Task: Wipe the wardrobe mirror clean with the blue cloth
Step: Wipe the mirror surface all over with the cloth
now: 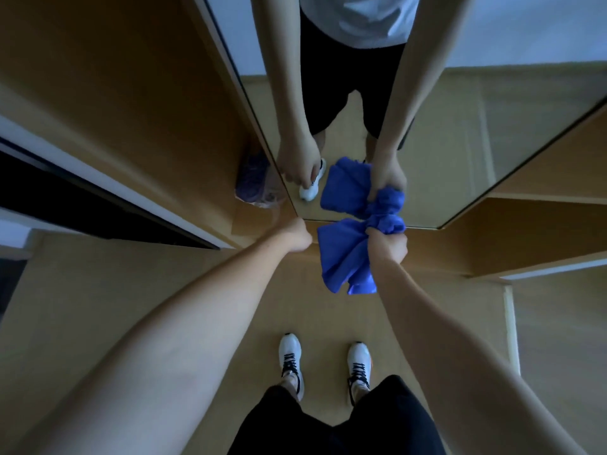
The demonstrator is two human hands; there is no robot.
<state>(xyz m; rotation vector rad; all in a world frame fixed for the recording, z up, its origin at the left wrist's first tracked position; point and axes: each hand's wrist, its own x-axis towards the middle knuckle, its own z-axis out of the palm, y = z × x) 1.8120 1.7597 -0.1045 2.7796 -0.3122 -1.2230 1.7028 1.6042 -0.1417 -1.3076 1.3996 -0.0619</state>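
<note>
The wardrobe mirror (460, 142) fills the upper middle and reflects my arms, legs and the floor. My right hand (387, 246) is shut on the bunched blue cloth (345, 254), pressing its top against the mirror's bottom edge while the rest hangs down. My left hand (297, 236) rests at the mirror's lower left corner with fingers curled; whether it grips the door edge I cannot tell. The cloth's reflection shows just above in the glass.
Brown wardrobe panels flank the mirror on the left (131, 110) and right (542, 224). A clear bag with purple contents (259, 182) lies at the base, left of the mirror. A dark opening (82, 208) is at left. My white shoes (290, 359) stand on the wooden floor.
</note>
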